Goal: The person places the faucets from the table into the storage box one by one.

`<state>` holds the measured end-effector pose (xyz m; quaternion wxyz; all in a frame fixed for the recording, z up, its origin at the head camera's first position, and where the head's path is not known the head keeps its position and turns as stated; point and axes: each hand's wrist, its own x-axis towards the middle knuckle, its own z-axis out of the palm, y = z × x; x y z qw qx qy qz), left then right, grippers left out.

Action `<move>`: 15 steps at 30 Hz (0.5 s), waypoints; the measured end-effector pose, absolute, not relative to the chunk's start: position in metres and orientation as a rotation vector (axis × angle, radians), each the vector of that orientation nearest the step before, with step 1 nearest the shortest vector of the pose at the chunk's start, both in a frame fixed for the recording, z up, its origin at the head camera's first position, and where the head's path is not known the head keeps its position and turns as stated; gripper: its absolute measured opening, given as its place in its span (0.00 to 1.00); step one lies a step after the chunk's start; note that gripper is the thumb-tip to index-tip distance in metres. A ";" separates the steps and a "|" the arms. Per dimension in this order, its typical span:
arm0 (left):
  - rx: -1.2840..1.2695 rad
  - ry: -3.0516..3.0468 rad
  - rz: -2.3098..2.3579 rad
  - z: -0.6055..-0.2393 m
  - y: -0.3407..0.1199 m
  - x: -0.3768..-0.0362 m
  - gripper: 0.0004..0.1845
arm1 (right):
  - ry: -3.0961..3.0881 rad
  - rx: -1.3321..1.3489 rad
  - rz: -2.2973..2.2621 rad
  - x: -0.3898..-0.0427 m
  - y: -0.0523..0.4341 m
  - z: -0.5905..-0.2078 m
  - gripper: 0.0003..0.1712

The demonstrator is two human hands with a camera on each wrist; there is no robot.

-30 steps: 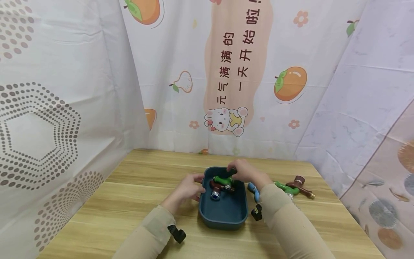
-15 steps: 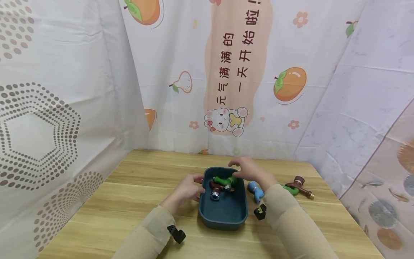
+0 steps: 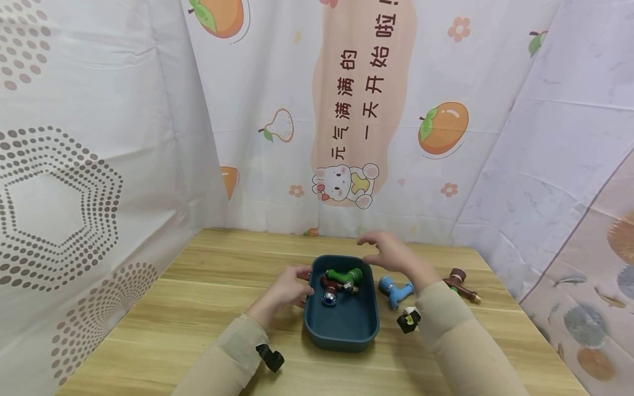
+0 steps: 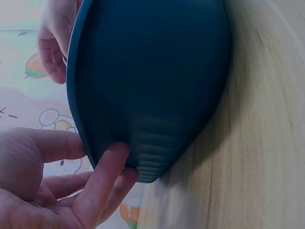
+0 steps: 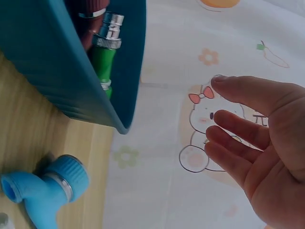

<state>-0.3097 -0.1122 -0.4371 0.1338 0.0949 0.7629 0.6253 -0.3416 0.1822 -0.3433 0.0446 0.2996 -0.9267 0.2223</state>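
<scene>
dark teal box (image 3: 342,322), green piece (image 3: 353,276) and brown piece (image 3: 329,284) inside it, light-blue piece (image 3: 394,293) beside, yellowish wood-grain surface (image 3: 223,264) under, white fruit-printed curtain (image 3: 277,82) behind

In the head view, the scene is lit brightly and evenly, and the white curtain (image 3: 277,192) is shown clearly. A soft shadow is cast on the tabletop (image 3: 198,308) beside the right sleeve (image 3: 465,338). The right hand (image 3: 391,256) is slightly blurred there. Both wrist views are dimmer and tinted bluish; in the left one, the tray (image 4: 152,71) is rendered very dark, with faint glare caught near its end.
</scene>
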 end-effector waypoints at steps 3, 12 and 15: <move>0.275 2.213 1.811 -0.437 -0.112 -0.309 0.36 | -2.803 0.923 0.699 -0.340 0.188 -0.340 0.21; 0.280 2.208 1.820 -0.438 -0.112 -0.310 0.36 | -2.734 0.909 0.775 -0.331 0.209 -0.330 0.22; 0.274 2.205 1.821 -0.438 -0.112 -0.310 0.37 | -2.715 0.889 0.800 -0.329 0.216 -0.328 0.23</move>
